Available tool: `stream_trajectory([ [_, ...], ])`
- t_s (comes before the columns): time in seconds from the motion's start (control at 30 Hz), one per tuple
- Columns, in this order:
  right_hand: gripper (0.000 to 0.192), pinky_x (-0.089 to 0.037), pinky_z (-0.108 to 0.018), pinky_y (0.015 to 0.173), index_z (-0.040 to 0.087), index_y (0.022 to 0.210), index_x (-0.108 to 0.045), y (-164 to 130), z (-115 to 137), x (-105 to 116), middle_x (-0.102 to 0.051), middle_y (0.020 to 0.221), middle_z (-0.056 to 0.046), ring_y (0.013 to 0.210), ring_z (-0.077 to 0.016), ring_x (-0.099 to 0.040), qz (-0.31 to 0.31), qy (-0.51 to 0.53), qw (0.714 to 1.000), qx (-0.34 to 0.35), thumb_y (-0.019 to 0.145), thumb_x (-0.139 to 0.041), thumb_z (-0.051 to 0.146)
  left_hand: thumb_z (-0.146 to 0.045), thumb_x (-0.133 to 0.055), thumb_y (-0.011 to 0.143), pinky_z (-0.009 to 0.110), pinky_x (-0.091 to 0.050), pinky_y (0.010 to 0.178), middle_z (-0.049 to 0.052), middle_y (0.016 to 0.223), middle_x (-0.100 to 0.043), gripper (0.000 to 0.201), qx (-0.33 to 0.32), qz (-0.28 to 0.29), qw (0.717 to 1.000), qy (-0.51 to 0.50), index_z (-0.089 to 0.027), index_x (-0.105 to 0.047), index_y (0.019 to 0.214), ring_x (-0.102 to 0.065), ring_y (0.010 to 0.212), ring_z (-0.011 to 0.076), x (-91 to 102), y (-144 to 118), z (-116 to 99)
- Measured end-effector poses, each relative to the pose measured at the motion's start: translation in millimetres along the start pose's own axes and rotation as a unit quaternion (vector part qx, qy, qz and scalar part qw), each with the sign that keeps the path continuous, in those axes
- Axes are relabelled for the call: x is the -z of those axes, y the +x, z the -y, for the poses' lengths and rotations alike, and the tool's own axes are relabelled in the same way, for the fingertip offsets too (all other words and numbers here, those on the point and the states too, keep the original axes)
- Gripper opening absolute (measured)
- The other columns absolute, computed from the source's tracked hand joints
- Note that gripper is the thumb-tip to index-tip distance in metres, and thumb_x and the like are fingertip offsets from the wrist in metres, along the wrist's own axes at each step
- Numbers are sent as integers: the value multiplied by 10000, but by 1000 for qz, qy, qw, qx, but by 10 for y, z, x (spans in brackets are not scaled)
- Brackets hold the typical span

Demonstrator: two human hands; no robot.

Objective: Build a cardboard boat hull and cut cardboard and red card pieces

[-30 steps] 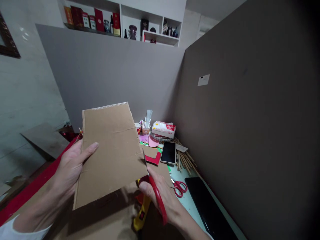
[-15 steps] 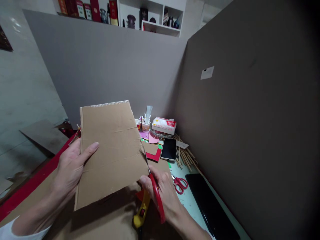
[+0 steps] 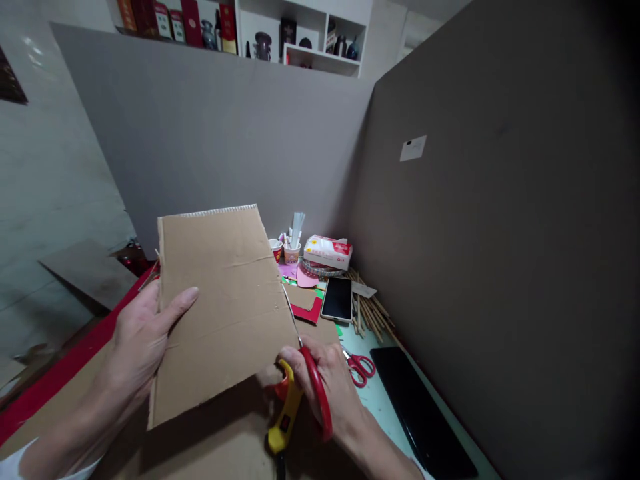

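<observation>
My left hand (image 3: pixel 143 333) grips the left edge of a brown corrugated cardboard sheet (image 3: pixel 220 307), thumb on its face, and holds it up above the table. My right hand (image 3: pixel 325 383) is closed around the red handles of a pair of scissors (image 3: pixel 310 377). The scissor blade runs along the cardboard's right edge, cutting into it. Under my right hand lies a yellow tool (image 3: pixel 283 420) with a red button.
A second, smaller pair of red scissors (image 3: pixel 361 368), a black phone (image 3: pixel 338 299), a tissue box (image 3: pixel 327 251), paper cups (image 3: pixel 291 252), wooden sticks (image 3: pixel 373 310), coloured paper scraps and a black slab (image 3: pixel 420 417) lie on the table. Grey partition walls stand behind and to the right.
The scissor blade has advanced further up the right edge of the cardboard, and my right hand closed the handles. The cardboard shifted slightly left.
</observation>
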State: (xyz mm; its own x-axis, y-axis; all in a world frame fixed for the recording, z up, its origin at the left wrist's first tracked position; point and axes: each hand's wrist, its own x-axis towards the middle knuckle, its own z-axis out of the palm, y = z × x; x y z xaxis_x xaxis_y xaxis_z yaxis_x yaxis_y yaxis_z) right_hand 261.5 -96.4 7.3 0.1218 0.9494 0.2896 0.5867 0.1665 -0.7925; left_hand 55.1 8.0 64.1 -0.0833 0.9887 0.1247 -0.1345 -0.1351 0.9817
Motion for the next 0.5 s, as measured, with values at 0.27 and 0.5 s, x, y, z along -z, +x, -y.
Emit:
stream_trajectory([
  [0.27, 448, -255, -238, 484, 207, 665, -497, 50, -74, -11, -430, 522, 60, 487, -91, -386, -8, 71, 997, -2, 977, -499, 528, -390, -912, 527, 257, -617, 591, 48, 1018, -797, 636, 4, 31, 999, -16, -208, -684, 1092, -732, 643, 185, 1, 26, 35],
  [0.5, 512, -299, -197, 361, 180, 913, -617, 131, -101, 10, -509, 551, 61, 357, -70, -399, -72, 288, 949, -109, 849, -604, 688, -282, -958, 453, 324, -629, 525, 70, 948, -810, 748, 41, 63, 991, -111, -217, -679, 1143, -738, 584, 238, 11, 73, -43],
])
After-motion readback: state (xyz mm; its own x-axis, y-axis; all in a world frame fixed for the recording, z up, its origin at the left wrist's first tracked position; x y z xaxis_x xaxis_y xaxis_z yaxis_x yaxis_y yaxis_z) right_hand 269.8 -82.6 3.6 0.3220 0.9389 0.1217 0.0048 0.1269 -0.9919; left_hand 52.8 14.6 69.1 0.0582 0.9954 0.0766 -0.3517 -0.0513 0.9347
